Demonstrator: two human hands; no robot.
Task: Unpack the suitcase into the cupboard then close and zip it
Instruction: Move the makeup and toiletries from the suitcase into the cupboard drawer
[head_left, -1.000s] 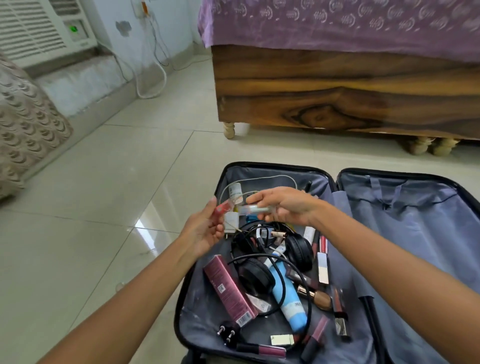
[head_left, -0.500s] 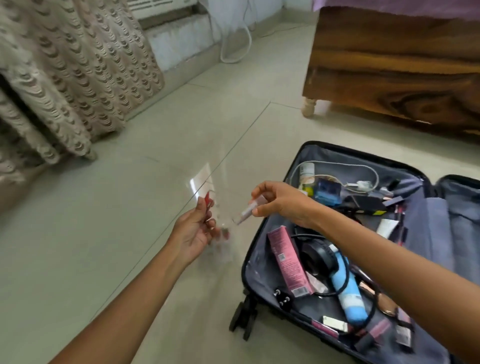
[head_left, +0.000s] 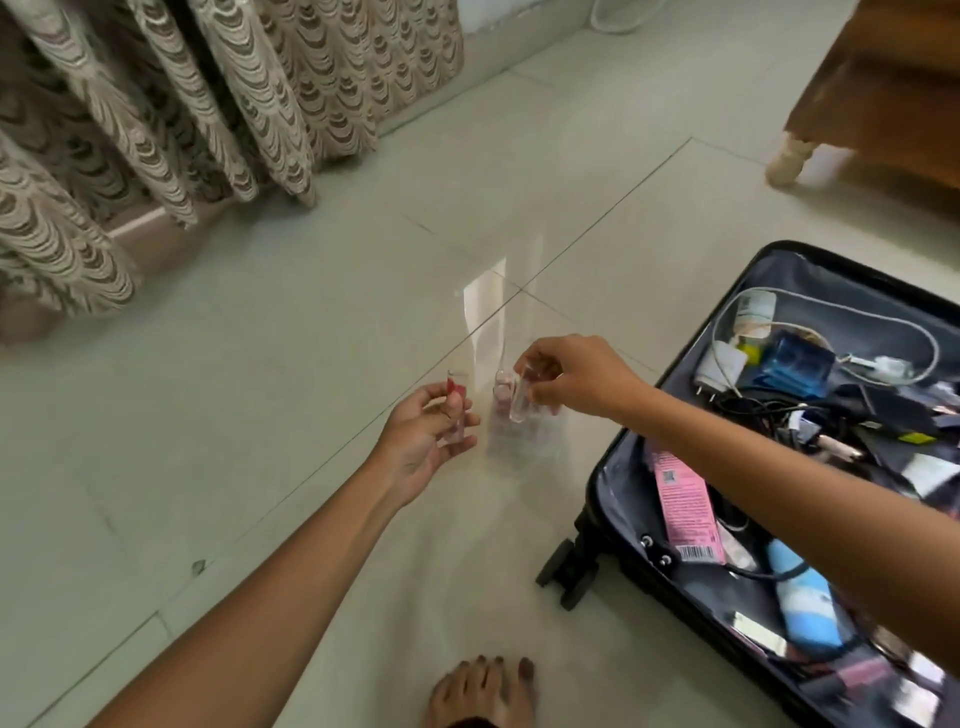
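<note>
Left hand (head_left: 428, 434) and right hand (head_left: 574, 376) each pinch something, arms outstretched.

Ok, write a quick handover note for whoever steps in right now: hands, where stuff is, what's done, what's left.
Left hand: holds a small clear tube with red contents over the floor.
Right hand: pinches a clear, pinkish tube beside it, also over the floor.
Suitcase: open on the floor at right, holding a pink box, a blue bottle, a white charger with cable, a blue case, black cords and small cosmetics.
Done: two tubes lifted out.
Left: the cupboard is not in view; put away both tubes and everything else, then close and zip the suitcase.
</note>
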